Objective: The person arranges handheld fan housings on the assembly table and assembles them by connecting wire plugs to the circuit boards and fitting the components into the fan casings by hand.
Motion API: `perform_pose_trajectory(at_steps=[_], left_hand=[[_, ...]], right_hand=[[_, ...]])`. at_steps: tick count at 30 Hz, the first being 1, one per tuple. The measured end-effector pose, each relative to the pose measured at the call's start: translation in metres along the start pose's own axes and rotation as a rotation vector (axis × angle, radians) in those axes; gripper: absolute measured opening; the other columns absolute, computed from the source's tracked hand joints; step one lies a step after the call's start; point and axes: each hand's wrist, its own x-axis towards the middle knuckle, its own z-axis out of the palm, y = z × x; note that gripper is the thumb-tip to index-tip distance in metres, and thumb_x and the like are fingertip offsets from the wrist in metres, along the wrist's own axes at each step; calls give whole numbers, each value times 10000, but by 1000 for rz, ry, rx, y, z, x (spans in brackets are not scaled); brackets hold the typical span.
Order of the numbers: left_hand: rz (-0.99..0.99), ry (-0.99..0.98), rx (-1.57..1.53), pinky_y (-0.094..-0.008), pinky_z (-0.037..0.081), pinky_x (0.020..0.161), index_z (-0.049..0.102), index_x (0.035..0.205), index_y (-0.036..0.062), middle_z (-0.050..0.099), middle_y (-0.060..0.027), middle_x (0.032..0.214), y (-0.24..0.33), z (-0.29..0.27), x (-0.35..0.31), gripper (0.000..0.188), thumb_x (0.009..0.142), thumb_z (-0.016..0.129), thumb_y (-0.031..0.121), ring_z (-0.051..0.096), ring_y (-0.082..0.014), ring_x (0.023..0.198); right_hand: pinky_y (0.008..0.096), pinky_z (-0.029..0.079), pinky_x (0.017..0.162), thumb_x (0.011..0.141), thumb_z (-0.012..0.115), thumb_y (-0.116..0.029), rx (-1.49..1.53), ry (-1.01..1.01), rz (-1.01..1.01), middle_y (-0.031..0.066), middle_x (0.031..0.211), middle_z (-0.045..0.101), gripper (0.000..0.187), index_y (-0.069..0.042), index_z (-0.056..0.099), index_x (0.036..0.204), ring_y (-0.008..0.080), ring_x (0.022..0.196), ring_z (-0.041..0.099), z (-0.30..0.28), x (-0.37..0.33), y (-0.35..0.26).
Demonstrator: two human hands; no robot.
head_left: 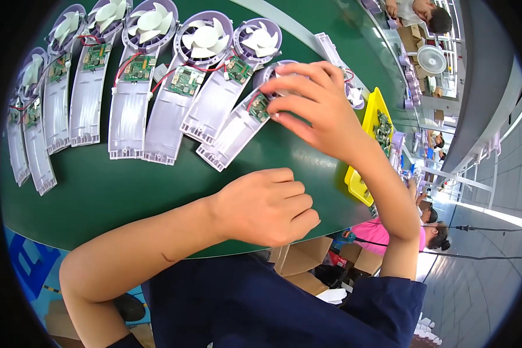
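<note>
right grip point(313, 101) pinches a pale lilac fan shell point(232, 130) with green board; left hand point(267, 206) fisted, empty.

A green tabletop point(156, 191) fills the middle, long and curving off to the upper right under the fisheye bend. Its pale edge strip point(296, 26) runs along the far side. At the right rim sits a yellow bin point(362, 174). Beyond it the line goes on, with another person point(429, 14) bent over at the top right and a small white fan point(431, 58) standing near them. Below the tabletop, brown cartons point(307, 261) are stacked on the floor. Lower left, blue floor point(29, 261) shows. Right side: grey floor point(481, 278), bright daylight spilling across it, and grey wall panels point(504, 168).
</note>
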Motion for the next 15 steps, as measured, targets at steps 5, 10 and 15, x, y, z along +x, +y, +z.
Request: perform_pose_trajectory(at_steps=[5, 10, 15], left_hand=[[-128, 131, 140, -445, 517, 828, 652, 952, 60, 661, -60, 947, 0, -6, 6, 279, 758, 847, 109, 647, -274, 924], [-506, 111, 289, -528, 457, 966, 514, 1352, 65, 575, -164, 1257, -5, -6, 10, 683, 759, 854, 73, 563, -405, 1159], [-626, -157, 190, -434, 498, 908, 599, 1276, 52, 618, -117, 1209, -4, -6, 3, 532, 795, 826, 54, 643, -318, 1032]], right_hand=[[443, 388, 1009, 805, 846, -130, 64, 22, -65, -61, 1113, 720, 212, -159, 741, 987, 198, 1199, 631, 0, -27, 6], [450, 389, 966, 781, 831, -152, -11, 27, 36, -58, 1105, 724, 220, -167, 786, 997, 193, 1146, 655, -7, -68, -23], [422, 315, 858, 779, 829, -137, -94, 49, 168, -75, 1012, 726, 237, -192, 789, 1006, 152, 1043, 652, -6, -95, -53]])
